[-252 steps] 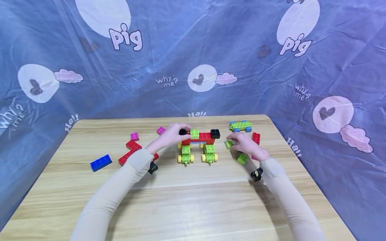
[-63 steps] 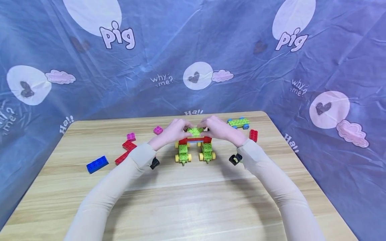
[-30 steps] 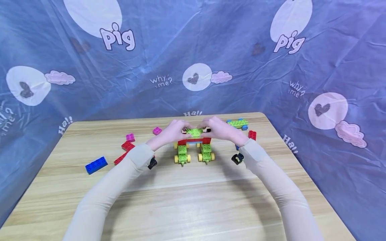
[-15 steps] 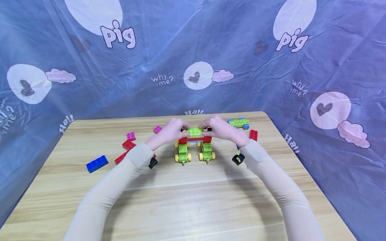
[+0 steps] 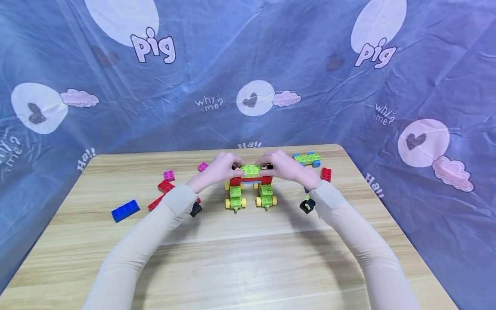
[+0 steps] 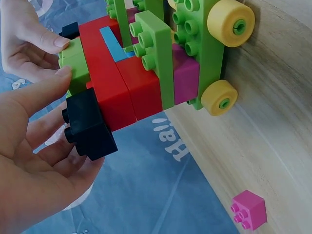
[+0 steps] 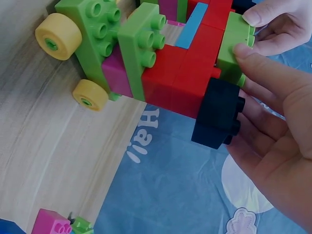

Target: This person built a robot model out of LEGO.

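A toy-brick build stands mid-table on two green wheeled bases point(image 5: 235, 203) with yellow wheels point(image 6: 231, 22). Red bricks point(image 6: 109, 92) bridge the two sides. On top sit two light green bricks point(image 5: 251, 169) side by side, between a black brick point(image 6: 90, 124) at the left end and another black brick point(image 7: 217, 112) at the right. My left hand point(image 5: 218, 170) pinches the left green brick, thumb on its near face, other fingers behind it by the black brick. Mirroring it, my right hand point(image 5: 284, 167) pinches the right green brick, its fingers curving behind the right black brick.
On the left lie a blue brick point(image 5: 125, 210), red bricks point(image 5: 165, 186) and two pink bricks point(image 5: 168, 175). A green base with blue wheels point(image 5: 308, 158) stands back right, near a red brick point(image 5: 326, 173). Patterned blue cloth point(image 5: 186, 99) hangs behind the table point(image 5: 240, 258).
Earlier, one green brick was on top and my right hand was at a loose green brick to the right. Now two sit there, with both hands on them. Over the last second, hardly anything moves.
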A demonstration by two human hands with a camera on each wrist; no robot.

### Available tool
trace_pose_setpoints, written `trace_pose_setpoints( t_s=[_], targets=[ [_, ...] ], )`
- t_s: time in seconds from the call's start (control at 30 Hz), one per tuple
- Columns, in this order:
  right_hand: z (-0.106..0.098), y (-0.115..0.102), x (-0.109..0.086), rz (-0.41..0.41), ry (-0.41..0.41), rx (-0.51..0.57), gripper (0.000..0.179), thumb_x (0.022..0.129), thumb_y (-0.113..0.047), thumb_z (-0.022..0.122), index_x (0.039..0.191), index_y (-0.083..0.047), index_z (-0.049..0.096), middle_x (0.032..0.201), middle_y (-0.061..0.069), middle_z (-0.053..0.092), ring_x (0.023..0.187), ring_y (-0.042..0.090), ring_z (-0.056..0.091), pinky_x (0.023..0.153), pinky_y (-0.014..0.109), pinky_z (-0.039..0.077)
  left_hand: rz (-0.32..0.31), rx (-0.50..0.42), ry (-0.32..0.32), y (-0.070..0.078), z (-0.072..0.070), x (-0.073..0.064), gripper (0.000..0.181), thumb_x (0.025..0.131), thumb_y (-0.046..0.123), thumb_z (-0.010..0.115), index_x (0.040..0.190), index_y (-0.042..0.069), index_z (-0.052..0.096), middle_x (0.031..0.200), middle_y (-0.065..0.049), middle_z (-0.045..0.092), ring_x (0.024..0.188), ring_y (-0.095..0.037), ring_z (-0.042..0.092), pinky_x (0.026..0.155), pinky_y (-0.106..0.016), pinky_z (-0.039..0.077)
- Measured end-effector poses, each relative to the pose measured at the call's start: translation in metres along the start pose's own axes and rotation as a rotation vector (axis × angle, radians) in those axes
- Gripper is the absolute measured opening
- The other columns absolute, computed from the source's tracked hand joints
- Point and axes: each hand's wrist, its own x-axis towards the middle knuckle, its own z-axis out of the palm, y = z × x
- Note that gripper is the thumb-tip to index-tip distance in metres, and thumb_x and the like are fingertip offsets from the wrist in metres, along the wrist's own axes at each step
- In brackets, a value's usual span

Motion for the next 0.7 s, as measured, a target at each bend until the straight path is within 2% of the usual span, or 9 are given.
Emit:
trace_pose_setpoints(
  t_s=[0.23, 0.4, 0.7],
  targets=[
    [0.0014, 0.0006, -0.0029, 0.022, 0.014, 0.016, 0.03, 0.086, -0.016, 0.077, 0.111, 0.0, 0.073, 0.103, 0.015, 0.075, 0.092, 0.025, 0.072, 0.083, 0.039, 0.061, 0.0, 0.018, -0.004, 0.0002, 0.0011, -0.0012, 0.035, 0.088, 0.02, 0.075, 0.117, 0.001, 0.071, 0.112, -0.014, 0.075, 0.099, -0.024, 0.072, 0.092, -0.036, 0.058],
    [0.0028, 0.0017, -0.0046, 0.05, 0.006, 0.032, 0.03, 0.088, -0.017, 0.074, 0.114, -0.001, 0.072, 0.109, 0.015, 0.075, 0.099, 0.027, 0.071, 0.088, 0.04, 0.06, 0.006, 0.023, 0.001, 0.0002, 0.0019, -0.0025, 0.035, 0.089, 0.02, 0.074, 0.119, 0.001, 0.07, 0.114, -0.014, 0.074, 0.099, -0.024, 0.071, 0.091, -0.036, 0.058],
    [0.0086, 0.0043, -0.0096, 0.034, 0.056, 0.05, 0.033, 0.09, -0.021, 0.074, 0.116, -0.002, 0.071, 0.113, 0.014, 0.074, 0.105, 0.027, 0.07, 0.092, 0.041, 0.059, 0.058, 0.02, 0.023, -0.0046, 0.0038, -0.0067, 0.034, 0.091, 0.021, 0.072, 0.119, 0.001, 0.07, 0.114, -0.014, 0.074, 0.101, -0.024, 0.07, 0.091, -0.037, 0.059]
  ],
)
